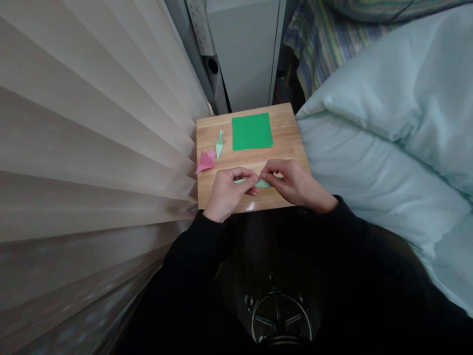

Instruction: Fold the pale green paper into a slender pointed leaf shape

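Between my two hands is a folded piece of light green paper, low over the front part of a small wooden table. My left hand pinches it from the left, thumb and fingers closed. From the right, my right hand grips it with thumb and forefinger, its fingertips close to the left ones. My fingers cover much of the paper. Beyond my left hand lie a pink folded-paper figure and a slim pale green folded-paper figure. A stack of bright green square paper lies farther back.
A pleated curtain hangs along the table's left edge. Pale blue bedding borders the right side. Behind the table stands a light grey cabinet. Below me is a round metal chair base.
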A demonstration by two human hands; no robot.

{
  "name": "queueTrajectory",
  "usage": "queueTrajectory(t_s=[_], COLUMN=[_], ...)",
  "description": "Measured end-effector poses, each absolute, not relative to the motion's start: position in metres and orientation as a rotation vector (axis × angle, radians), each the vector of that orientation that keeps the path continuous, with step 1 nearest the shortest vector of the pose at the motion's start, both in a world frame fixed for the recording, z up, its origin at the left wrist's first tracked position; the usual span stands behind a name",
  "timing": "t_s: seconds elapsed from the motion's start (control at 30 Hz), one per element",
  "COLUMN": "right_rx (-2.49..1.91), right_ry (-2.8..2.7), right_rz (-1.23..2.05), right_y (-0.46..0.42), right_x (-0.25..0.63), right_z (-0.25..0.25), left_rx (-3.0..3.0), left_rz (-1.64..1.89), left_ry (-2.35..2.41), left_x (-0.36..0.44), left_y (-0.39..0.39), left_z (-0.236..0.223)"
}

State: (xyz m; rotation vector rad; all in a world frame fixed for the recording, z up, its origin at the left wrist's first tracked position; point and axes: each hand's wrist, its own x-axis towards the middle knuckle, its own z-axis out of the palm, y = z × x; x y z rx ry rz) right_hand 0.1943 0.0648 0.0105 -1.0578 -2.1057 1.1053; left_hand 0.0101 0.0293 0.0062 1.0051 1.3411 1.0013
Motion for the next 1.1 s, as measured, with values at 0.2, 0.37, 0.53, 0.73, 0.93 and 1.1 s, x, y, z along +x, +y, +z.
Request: queueTrajectory(t_s=[0.2,0.37,0.53,0.73,0.93,1.1], right_rx=[-1.043,-1.012,-1.043,-1.089,-1.099,-1.084], right_ry=[-2.077,-2.041,-1.834,-1.436,-1.353,-1.323], right_rz=[1.161,1.205,1.353,1.614,1.713,1.717], right_y=[0.069,0.070,0.066,0.062,0.061,0.061], right_x=[0.196,0.198,0.191,0.180,0.180,0.179], right_z=[0.006,0.004,-0.003,-0.011,-0.015,-0.016], left_rx=[1.024,0.981,0.850,1.099,1.153,1.117], left_rz=[1.006,1.042,1.211,1.098,1.103,1.098], left_ry=[1.408,1.401,1.348,1.352,1.411,1.368], left_x=[0.005,-0.001,0.002,0.005,0.004,0.008], left_y=[0.031,0.033,0.035,0.036,0.036,0.033], left_z=[0.009,0.007,0.004,-0.003,-0.010,-0.007])
